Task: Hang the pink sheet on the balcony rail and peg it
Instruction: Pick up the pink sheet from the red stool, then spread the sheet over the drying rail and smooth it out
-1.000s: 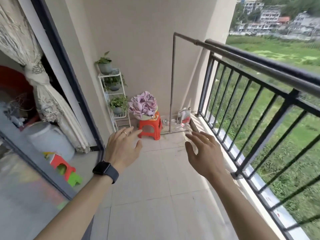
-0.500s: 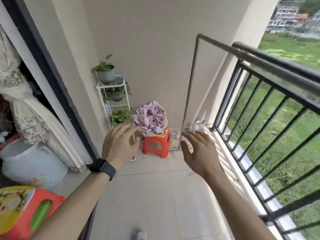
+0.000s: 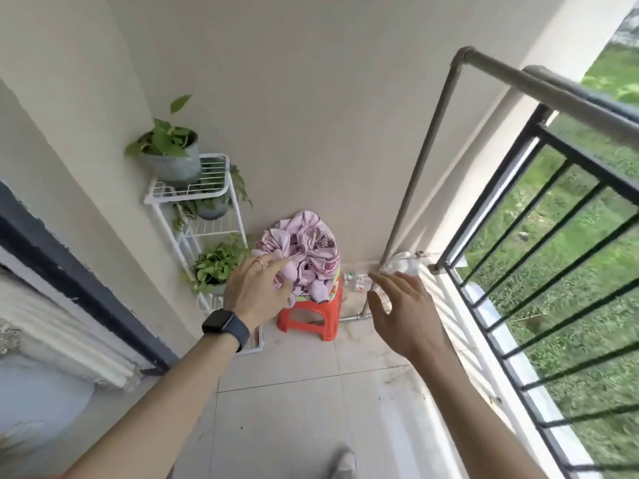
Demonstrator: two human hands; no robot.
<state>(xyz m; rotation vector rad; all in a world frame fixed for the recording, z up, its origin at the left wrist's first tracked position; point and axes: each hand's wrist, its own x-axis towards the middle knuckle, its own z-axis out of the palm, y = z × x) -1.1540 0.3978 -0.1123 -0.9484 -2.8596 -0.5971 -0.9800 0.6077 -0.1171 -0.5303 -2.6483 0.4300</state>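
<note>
The pink sheet [image 3: 304, 257] is a crumpled mound heaped in a basin [image 3: 332, 289], of which only a strip of rim shows. The basin sits on an orange stool [image 3: 311, 318] at the far end of the balcony floor [image 3: 294, 409], by the end wall. Bunched so, the sheet has no clear long axis; the heap bulges upward. The left hand [image 3: 257, 292], fingers straight, overlaps the mound's near left edge; whether it touches cannot be told. The right hand [image 3: 403, 305] hovers relaxed, holding nothing, right of the stool. The balcony rail [image 3: 570, 98] runs along the floor's right edge.

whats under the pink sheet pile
The bunched pink sheet fills a colourful tub, only its rim showing, which stands on an orange stool. The sheet covers the tub's inside, so anything else in it is hidden.
</note>
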